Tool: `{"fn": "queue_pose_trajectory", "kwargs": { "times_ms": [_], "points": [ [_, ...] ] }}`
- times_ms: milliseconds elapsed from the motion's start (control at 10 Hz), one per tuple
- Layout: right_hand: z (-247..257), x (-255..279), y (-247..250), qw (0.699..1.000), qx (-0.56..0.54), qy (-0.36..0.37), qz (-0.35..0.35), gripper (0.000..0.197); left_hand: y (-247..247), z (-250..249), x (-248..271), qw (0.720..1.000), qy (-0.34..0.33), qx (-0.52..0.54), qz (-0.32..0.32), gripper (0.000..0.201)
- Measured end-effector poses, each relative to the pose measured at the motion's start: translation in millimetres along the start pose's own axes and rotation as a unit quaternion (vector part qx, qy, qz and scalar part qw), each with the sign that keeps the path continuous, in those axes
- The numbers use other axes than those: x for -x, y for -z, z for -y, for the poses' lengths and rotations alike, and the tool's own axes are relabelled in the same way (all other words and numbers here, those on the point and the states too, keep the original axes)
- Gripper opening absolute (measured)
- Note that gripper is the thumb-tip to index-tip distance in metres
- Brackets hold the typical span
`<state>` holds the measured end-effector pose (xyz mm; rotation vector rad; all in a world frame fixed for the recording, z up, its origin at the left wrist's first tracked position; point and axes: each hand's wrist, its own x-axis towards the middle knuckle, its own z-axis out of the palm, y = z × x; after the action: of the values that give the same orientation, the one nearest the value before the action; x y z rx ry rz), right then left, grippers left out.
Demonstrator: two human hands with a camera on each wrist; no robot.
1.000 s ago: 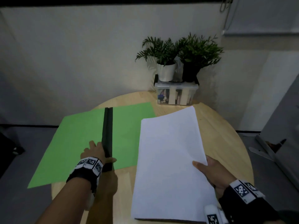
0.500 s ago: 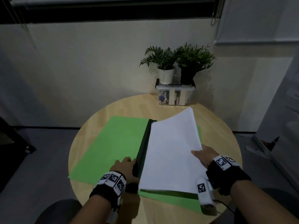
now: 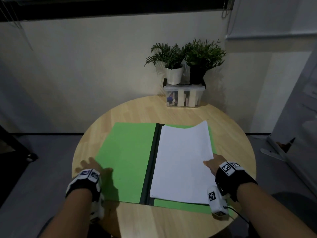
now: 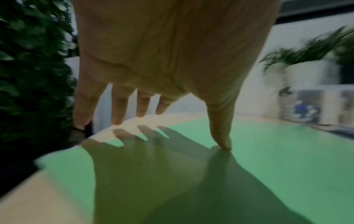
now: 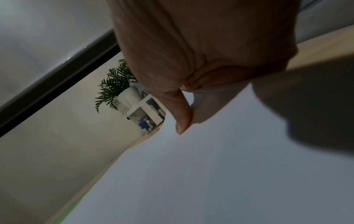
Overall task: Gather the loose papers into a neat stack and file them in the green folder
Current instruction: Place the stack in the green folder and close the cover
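The green folder point(image 3: 127, 160) lies open on the round wooden table point(image 3: 137, 107), its dark spine point(image 3: 152, 160) running down the middle. A white paper stack point(image 3: 183, 162) lies on the folder's right half, its far right corner curling up. My right hand point(image 3: 213, 164) pinches the stack's right edge, thumb point(image 5: 182, 115) on top of the paper stack point(image 5: 210, 174). My left hand point(image 3: 93, 166) hovers spread over the folder's near left corner, fingers straight, thumb tip point(image 4: 223, 142) touching the green folder point(image 4: 268, 159).
Two potted plants point(image 3: 185, 60) stand on a clear plastic box point(image 3: 183, 96) at the table's far edge. A grey cabinet point(image 3: 298, 134) stands to the right, beyond the table.
The paper stack came down onto the folder's right half. My left hand left the spine and slid left to the folder's near left corner. The right hand still holds the stack's edge.
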<state>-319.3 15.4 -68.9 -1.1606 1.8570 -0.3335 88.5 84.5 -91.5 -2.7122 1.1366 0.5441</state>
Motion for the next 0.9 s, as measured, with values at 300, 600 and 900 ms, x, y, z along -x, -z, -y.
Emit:
{"fn": "queue_pose_trajectory", "kwargs": {
  "times_ms": [300,600,900],
  "points": [
    [14.9,10.3,-3.3,0.998,-0.025,-0.039,-0.038,0.048,24.6,16.2,-1.1,0.989,0.045,0.116,0.076,0.08],
    [5.2,8.0,-6.3,0.977,0.195,0.075,-0.03,0.043,77.3,6.8,37.7,0.981,-0.047,0.179,-0.063,0.062],
    [9.8,21.2,3.0,1.0,0.006,-0.013,-0.019,0.078,132.6,-70.3,185.5,0.923,-0.298,0.189,-0.153,0.049]
  ]
}}
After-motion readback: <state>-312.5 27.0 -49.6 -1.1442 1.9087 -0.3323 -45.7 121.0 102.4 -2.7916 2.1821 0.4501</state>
